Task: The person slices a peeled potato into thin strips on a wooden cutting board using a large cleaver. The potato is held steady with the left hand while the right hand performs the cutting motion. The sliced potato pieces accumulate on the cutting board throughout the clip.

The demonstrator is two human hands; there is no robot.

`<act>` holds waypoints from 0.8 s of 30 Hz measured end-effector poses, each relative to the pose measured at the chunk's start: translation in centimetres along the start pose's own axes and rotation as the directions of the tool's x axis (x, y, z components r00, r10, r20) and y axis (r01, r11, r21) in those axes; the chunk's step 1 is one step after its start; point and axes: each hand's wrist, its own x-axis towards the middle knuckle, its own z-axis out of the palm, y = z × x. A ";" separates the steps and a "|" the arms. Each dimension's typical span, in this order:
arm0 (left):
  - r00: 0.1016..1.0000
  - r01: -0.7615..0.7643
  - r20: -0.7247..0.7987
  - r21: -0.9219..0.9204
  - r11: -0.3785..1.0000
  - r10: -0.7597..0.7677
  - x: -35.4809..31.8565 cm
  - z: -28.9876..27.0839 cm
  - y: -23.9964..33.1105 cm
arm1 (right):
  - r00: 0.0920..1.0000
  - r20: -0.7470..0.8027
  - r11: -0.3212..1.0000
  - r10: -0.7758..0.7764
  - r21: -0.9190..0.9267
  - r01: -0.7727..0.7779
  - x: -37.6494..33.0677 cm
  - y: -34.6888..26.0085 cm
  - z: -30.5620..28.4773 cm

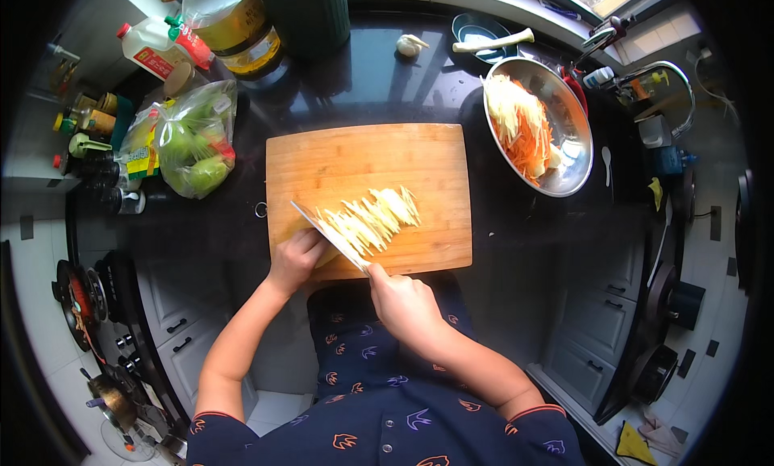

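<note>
My right hand (407, 305) is closed around the handle of a kitchen knife (332, 238), whose blade slants across the left front part of a wooden cutting board (435, 164). On the board, to the right of the blade, lies a slanting row of thin pale-yellow vegetable shreds (372, 220). My left hand (295, 260) is on the blade's other side at the board's front left edge. Its fingers are curled down on a pale-yellow vegetable piece (327, 256), mostly hidden behind the hand and blade.
A metal bowl (576, 147) with orange and pale shreds stands right of the board. Behind are a garlic bulb (409, 45) and a glass dish (476, 31). At left sit a plastic bag of green vegetables (197, 139), an oil jug (242, 39) and several bottles. A spoon (606, 164) lies far right.
</note>
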 end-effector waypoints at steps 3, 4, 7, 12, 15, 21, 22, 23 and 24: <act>1.000 0.009 -0.026 -0.023 1.000 -0.009 0.0 0.2 0.2 | 0.999 0.039 1.000 0.025 0.004 -0.025 -0.5 0.1 -0.4; 1.000 0.006 -0.026 -0.016 1.000 -0.006 0.0 0.2 0.2 | 0.998 0.045 1.000 0.031 -0.002 -0.031 -0.5 0.2 -0.4; 1.000 0.004 -0.026 -0.007 1.000 -0.004 0.2 0.2 0.1 | 0.999 0.036 0.999 0.015 -0.039 -0.013 0.2 0.6 0.2; 0.999 0.037 0.022 -0.037 0.999 -0.037 -0.2 0.2 -0.1 | 0.998 -0.067 0.998 0.014 -0.063 -0.018 1.7 0.8 3.4; 0.999 0.036 -0.021 -0.025 0.999 -0.037 -0.4 0.6 -0.2 | 0.998 -0.066 0.999 0.011 -0.041 -0.014 2.3 0.8 2.5; 0.994 0.084 -0.060 -0.066 0.994 -0.088 0.3 0.3 0.0 | 0.996 -0.091 1.000 -0.023 0.018 0.025 1.4 0.1 0.2; 0.995 0.077 -0.058 -0.059 0.995 -0.080 0.1 0.4 -0.1 | 0.996 -0.082 0.999 -0.023 0.022 0.025 1.2 0.0 0.1; 0.996 0.070 -0.055 -0.051 0.996 -0.073 -0.1 0.7 -0.3 | 0.998 -0.062 1.000 -0.019 0.005 0.020 1.2 0.0 0.1; 0.996 0.064 -0.053 -0.043 0.997 -0.066 -0.2 0.8 -0.4 | 0.999 -0.042 1.000 -0.015 -0.012 0.015 1.2 0.2 0.2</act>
